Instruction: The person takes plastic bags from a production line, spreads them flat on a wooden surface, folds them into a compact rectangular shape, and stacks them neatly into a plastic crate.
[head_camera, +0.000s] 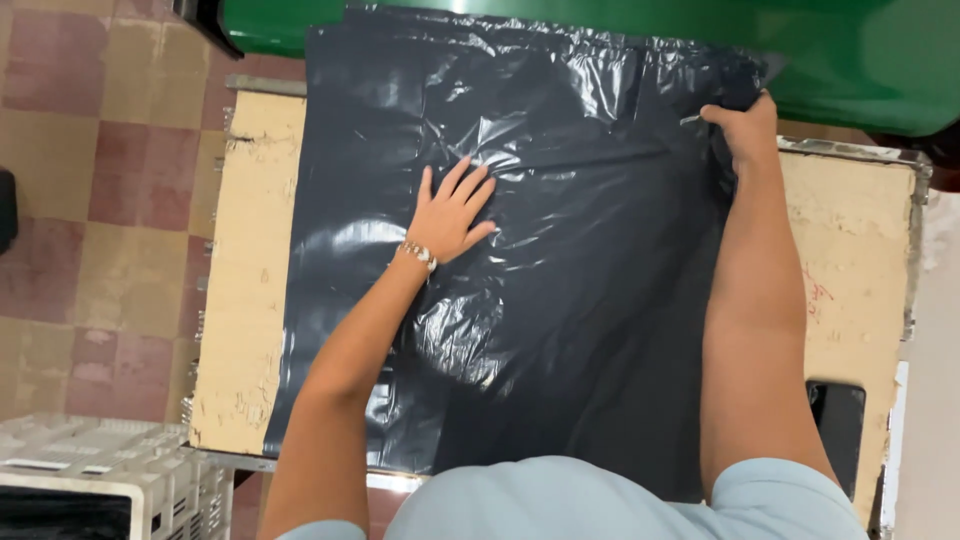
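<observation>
A large black plastic bag (560, 300) lies spread over a worn cream table top (245, 300). My left hand (452, 212) rests flat on the bag's middle with fingers spread, a beaded bracelet at the wrist. My right hand (742, 128) pinches the bag's far right corner, fingers curled around the plastic near the table's back edge. The bag is shiny and creased, and it covers most of the table.
A green surface (850, 60) runs along the far side of the table. A dark phone (838, 420) lies at the table's near right. A white plastic crate (100, 480) stands at the lower left on a checkered tile floor (100, 180).
</observation>
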